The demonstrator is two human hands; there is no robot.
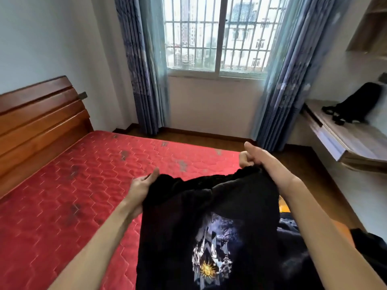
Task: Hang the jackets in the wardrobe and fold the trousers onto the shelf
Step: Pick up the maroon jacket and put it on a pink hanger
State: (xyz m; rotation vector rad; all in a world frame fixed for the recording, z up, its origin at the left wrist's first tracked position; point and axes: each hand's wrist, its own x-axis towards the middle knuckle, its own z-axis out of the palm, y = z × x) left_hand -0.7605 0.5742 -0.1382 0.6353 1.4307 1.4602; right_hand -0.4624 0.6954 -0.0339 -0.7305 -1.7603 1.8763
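Observation:
A black garment (209,206) with a printed picture of a sun and figures on it hangs in front of me over the red mattress (83,185). My left hand (142,185) grips its upper edge on the left side. My right hand (257,158) grips the same gathered edge on the right side, held a little higher. The cloth drops from both hands out of the bottom of the view. More dark clothing (293,231) lies on the bed at the lower right, partly hidden by my right arm.
A wooden headboard (41,122) stands at the left. Ahead is a barred window (217,34) between blue curtains (144,70). A desk (343,141) with a black bag (356,105) juts out at the right, with wooden floor between bed and desk.

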